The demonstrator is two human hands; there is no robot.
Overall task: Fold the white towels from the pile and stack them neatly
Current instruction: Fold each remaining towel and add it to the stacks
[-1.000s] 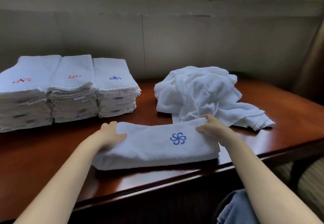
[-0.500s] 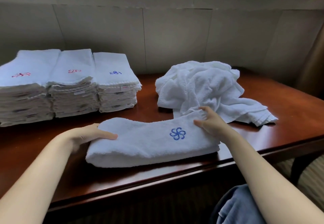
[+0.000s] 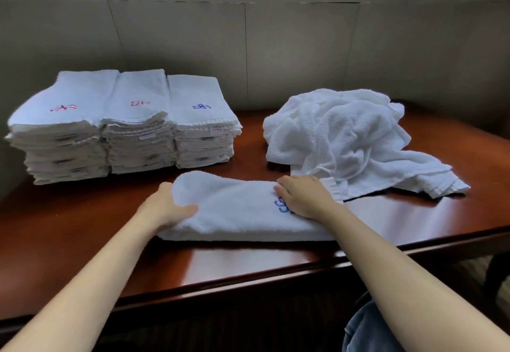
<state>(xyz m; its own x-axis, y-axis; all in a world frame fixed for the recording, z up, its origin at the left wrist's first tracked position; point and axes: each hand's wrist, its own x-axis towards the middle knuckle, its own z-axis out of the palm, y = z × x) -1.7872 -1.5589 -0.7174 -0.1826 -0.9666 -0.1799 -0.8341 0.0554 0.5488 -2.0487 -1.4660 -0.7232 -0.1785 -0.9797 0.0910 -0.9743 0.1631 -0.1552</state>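
Head view: the half-folded towel (image 3: pixel 237 211) lies as a long band at lower centre of the frame, on the wooden table (image 3: pixel 82 230), near its front edge. It is thick terry, soft and limp, judged light, with no stiffness to hold a crease; a blue embroidered logo (image 3: pixel 281 206) is partly covered.

The left hand (image 3: pixel 165 208) is curled round the rounded left end, thumb on top, grasping it. The right hand (image 3: pixel 302 195) is laid flat on the right part, fingers straight, pressing down.

For the next fold, the left end is best taken through all layers, or they are likely to slide apart.

The unfolded pile (image 3: pixel 345 139), crumpled and fluffy, sits right of centre, touching the band's far right end. Three folded stacks (image 3: pixel 124 125), flat with hemmed edges showing, stand at upper left. The table looks glossy, so slipping is possible.
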